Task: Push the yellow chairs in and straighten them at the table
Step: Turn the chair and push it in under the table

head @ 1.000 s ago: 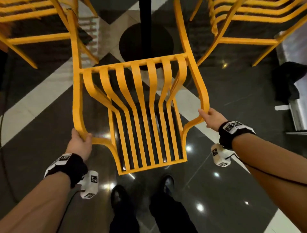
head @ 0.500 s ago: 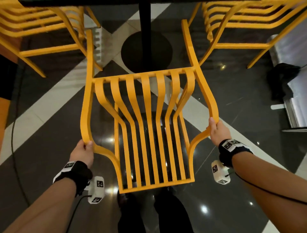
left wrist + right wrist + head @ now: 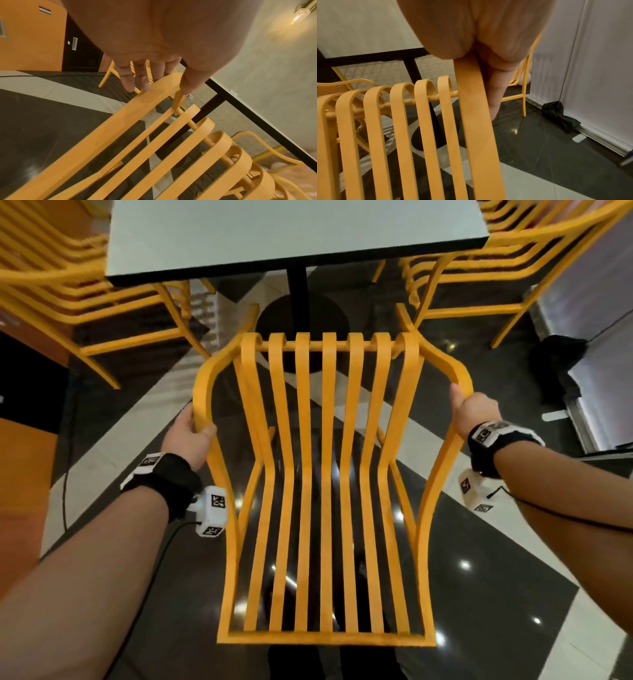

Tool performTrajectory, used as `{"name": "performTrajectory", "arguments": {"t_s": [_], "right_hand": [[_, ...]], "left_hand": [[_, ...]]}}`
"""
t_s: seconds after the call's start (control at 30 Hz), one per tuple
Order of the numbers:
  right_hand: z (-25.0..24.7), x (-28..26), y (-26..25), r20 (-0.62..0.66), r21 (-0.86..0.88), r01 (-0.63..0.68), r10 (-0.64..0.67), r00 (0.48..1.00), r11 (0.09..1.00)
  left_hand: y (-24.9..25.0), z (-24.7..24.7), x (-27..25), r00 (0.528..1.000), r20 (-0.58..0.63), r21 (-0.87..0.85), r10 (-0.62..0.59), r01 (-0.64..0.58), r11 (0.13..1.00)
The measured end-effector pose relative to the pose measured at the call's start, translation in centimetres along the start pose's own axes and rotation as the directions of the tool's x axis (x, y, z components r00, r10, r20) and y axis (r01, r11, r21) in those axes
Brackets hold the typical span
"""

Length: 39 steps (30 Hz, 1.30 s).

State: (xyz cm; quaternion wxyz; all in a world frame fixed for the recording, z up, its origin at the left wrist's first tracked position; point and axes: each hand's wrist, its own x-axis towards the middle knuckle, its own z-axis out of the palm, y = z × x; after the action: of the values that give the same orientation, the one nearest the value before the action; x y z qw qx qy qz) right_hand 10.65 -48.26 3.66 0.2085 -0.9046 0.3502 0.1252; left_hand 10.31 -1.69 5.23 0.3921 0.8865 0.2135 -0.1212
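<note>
Yellow chairs number three; one chair (image 3: pixel 325 474) gripped by both hands.

The yellow chair (image 3: pixel 325 484) I'm holding has swung round square to the table (image 3: pixel 294 237), whose pale top has come into sight ahead where a second ago I saw only its post and base. My left hand (image 3: pixel 187 436) and right hand (image 3: pixel 474 412) have slid forward along the side rails, up to the curved armrest bends.
</note>
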Motion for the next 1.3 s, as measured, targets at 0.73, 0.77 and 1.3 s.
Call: {"name": "performTrajectory", "arguments": {"t_s": [0.73, 0.77, 1.3], "right_hand": [[-2.9, 14.9, -8.7, -0.054, -0.052, 0.035, -0.038, 0.998, 0.998], [-2.3, 16.5, -7.8, -0.022, -0.031, 0.040, -0.041, 0.999, 0.999], [5.1, -18.4, 6.0, 0.710, -0.424, 0.348, 0.069, 0.700, 0.836]], "left_hand": [[-19.9, 7.7, -10.9, 0.726, 0.189, 0.498, -0.661, 0.509, 0.702], [-19.4, 7.6, -11.1, 0.736, 0.179, 0.503, -0.653, 0.502, 0.704], [-14.9, 5.7, -10.6, 0.819, 0.261, 0.475, -0.510, 0.351, 0.807]]}}
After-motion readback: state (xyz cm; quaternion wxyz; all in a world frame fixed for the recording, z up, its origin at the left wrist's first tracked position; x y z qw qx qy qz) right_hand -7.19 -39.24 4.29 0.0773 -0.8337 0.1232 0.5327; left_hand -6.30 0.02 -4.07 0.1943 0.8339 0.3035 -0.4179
